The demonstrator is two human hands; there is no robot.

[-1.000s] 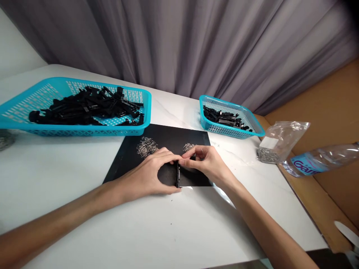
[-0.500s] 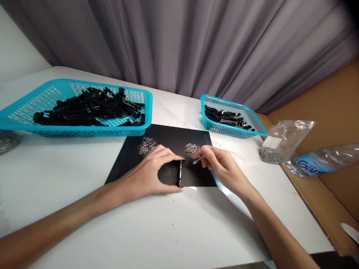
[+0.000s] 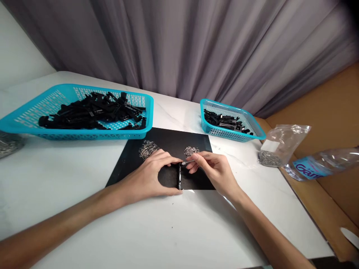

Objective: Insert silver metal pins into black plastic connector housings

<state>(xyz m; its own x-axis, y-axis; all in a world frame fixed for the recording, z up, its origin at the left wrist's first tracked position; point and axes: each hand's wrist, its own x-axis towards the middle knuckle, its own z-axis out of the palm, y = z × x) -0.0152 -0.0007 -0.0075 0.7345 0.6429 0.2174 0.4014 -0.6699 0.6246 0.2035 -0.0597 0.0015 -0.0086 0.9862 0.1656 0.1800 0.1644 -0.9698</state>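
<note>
Between the thumb and fingers of my left hand (image 3: 151, 173), a narrow black plastic part (image 3: 180, 177) is gripped at its two ends, over the front edge of a black mat (image 3: 168, 140). My right hand (image 3: 214, 168) is closed on a thin metal tool like tweezers (image 3: 196, 158). The tool's tip meets or nearly meets the far end of the black part; whether it carries anything is too small to tell. Beyond my hands, two piles of tiny metal pieces lie on the mat, a left pile (image 3: 148, 148) and a smaller right pile (image 3: 191, 150).
A large blue basket (image 3: 92, 135) of black parts stands at the back left, a smaller blue basket (image 3: 232, 136) at the back right. To the right are a clear bag (image 3: 288, 140) of metal pieces and a lying plastic bottle (image 3: 322, 164). Another bag (image 3: 9, 144) shows at the left edge.
My right hand has brought the metal tool left, from beside the smaller pile to the far end of the black part. My left hand keeps its grip on the part.
</note>
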